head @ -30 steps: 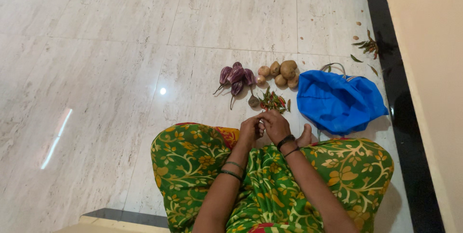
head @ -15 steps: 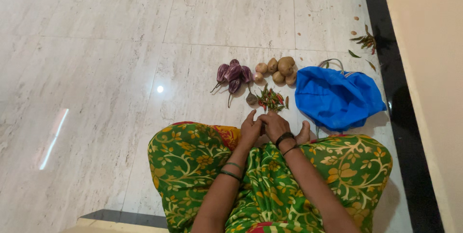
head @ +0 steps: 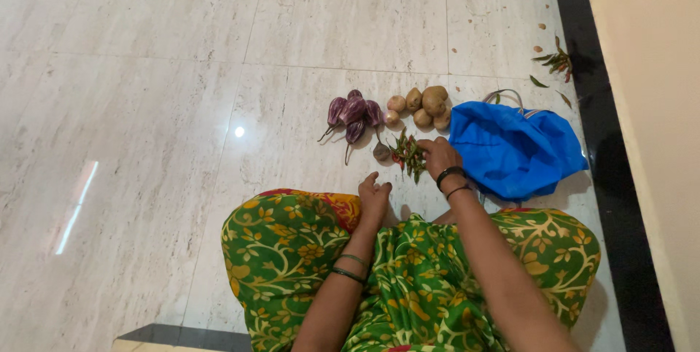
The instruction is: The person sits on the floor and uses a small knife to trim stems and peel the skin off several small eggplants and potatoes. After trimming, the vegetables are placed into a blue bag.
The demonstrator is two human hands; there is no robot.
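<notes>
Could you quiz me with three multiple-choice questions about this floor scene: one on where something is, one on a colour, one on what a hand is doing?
1. Where do the potatoes lie?
A. between the purple eggplants and the bag
B. inside the bag
C. on the lap

2. What colour is the bag?
A. red
B. blue
C. white

3. What is the right hand doing?
A. resting on the knee
B. lifting a potato
C. reaching into the chillies

Answers: 1 A, they sit on the tiles between both. 2 B, plainly blue cloth. 3 C, its fingers meet the pile.
</notes>
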